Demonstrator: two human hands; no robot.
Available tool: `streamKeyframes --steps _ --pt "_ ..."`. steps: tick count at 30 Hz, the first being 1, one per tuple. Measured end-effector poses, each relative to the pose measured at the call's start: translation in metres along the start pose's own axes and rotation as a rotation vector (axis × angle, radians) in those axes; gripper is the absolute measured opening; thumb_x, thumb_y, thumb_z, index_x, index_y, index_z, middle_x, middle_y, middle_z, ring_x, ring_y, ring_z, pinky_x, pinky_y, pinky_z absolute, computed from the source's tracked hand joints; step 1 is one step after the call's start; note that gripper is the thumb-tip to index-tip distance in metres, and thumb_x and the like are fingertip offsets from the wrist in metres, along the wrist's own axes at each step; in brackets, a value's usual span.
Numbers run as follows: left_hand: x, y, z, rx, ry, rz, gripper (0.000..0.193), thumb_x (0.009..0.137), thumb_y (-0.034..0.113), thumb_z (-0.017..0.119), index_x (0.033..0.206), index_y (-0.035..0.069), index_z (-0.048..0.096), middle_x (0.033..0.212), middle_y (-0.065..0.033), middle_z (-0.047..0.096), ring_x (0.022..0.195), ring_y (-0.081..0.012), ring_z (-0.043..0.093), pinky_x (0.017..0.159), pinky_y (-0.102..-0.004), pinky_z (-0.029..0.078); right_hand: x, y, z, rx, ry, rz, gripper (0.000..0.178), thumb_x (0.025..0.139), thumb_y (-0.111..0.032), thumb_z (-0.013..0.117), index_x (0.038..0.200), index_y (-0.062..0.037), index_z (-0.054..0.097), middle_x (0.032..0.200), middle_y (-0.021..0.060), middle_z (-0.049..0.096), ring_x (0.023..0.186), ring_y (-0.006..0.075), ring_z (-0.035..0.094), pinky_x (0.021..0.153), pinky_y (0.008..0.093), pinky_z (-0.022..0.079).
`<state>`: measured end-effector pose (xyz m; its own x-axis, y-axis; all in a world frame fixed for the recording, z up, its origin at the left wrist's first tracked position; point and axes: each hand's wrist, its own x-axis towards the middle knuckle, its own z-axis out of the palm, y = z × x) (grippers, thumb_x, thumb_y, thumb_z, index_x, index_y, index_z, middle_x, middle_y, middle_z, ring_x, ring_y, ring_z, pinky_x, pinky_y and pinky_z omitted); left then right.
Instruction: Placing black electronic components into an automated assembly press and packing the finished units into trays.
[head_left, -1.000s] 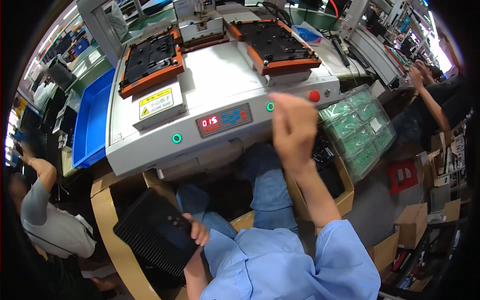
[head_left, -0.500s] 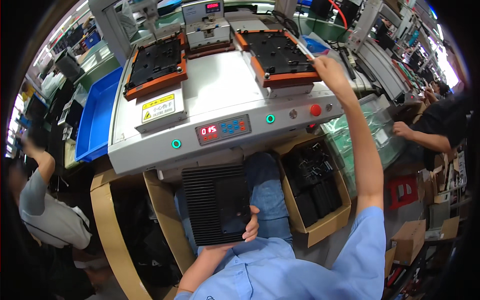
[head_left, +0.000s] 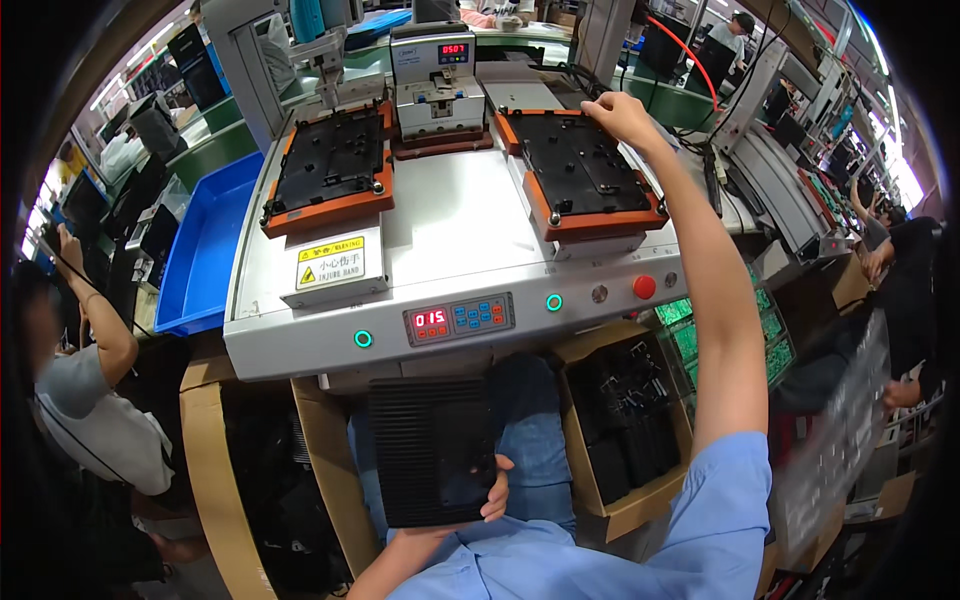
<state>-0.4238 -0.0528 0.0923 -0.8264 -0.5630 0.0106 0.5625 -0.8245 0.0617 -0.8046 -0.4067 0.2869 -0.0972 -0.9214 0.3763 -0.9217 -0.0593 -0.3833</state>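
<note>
My left hand (head_left: 497, 488) holds a black finned heat-sink housing (head_left: 430, 450) above my lap. Its fingers wrap round the right edge, and the rest of the hand is hidden underneath. My right arm reaches far forward. My right hand (head_left: 622, 118) is closed at the far right corner of a black plastic panel (head_left: 585, 165), which lies in the right orange fixture (head_left: 600, 222). What its fingertips pinch, if anything, is too small to make out. A second black panel (head_left: 330, 155) lies in the left orange fixture (head_left: 325, 212).
The white machine bench (head_left: 450, 215) carries a screw feeder (head_left: 435, 85) and a red button (head_left: 644, 287). A blue tray (head_left: 205, 250) stands left. Cardboard boxes with black parts (head_left: 625, 410) flank my legs. At right, a co-worker's hand (head_left: 900, 393) holds a clear plastic tray (head_left: 835, 440).
My right hand has moved from the right fixture's right side to its far corner. The housing stays in my left hand. The co-worker's clear tray has come off the green boards.
</note>
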Motion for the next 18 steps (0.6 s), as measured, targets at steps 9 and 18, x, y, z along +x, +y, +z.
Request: streamKeyframes --steps 9,18 --pt "0.004 0.008 -0.003 0.213 0.137 0.111 0.068 0.087 0.054 0.047 0.126 -0.002 0.046 0.089 -0.0149 0.055 0.074 -0.0231 0.052 0.068 -0.0356 0.043 -0.068 -0.027 -0.037 -0.188 -0.163 0.14 0.073 0.082 -0.066 0.055 0.078 0.006 0.066 0.073 0.0199 0.064 0.073 0.0276 0.065 0.068 0.0364 0.049" --pt "0.005 0.001 -0.025 0.327 0.247 0.134 0.068 0.087 0.052 0.046 0.128 -0.003 0.044 0.09 -0.0161 0.055 0.079 -0.0263 0.054 0.073 -0.0391 0.044 -0.072 -0.043 -0.059 0.742 -0.109 0.179 0.041 0.072 -0.032 0.08 0.089 0.0024 0.065 0.075 0.004 0.064 0.063 0.009 0.059 0.057 0.0233 0.047"
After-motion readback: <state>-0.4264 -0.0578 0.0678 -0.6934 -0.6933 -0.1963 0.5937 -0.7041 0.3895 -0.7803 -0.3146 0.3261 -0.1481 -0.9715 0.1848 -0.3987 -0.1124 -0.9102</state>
